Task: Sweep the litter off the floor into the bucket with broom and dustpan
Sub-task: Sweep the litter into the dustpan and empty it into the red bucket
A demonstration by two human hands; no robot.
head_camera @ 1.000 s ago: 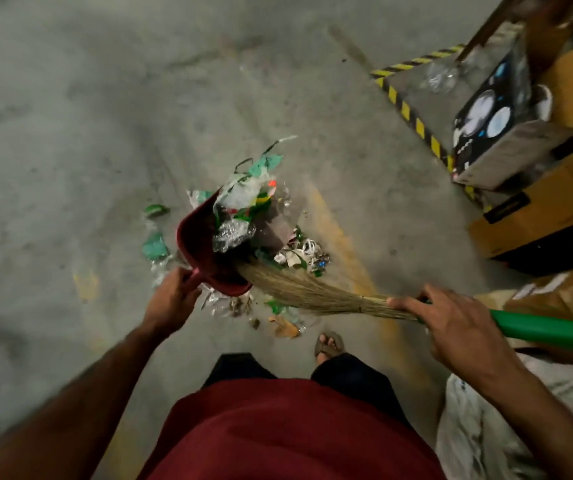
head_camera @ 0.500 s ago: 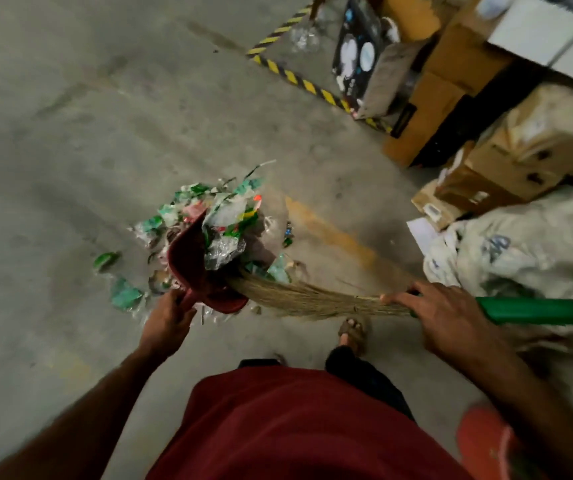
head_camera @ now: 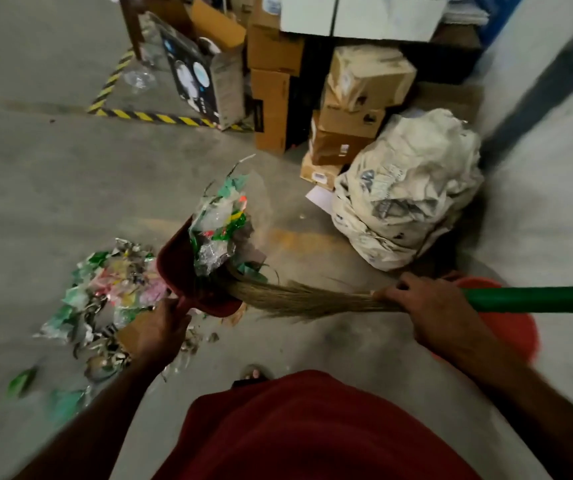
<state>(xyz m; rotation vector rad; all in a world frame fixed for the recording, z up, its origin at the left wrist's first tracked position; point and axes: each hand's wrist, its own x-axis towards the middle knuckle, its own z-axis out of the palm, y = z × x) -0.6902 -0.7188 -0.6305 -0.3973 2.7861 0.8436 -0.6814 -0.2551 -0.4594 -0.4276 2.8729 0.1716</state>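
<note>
gripping the dustpan handle, the left hand lifts litter; the right hand clasps the broom above the bucket.

The right arm hides much of the orange bucket; the broom handle runs off-frame.

The dark red dustpan is lifted and tilted, heaped with crumpled wrappers. The broom (green handle, straw bristles) lies level at three o'clock of it, bristle tips pressing the load. More litter lies at eight o'clock. The orange-red bucket stands at four o'clock.
</note>
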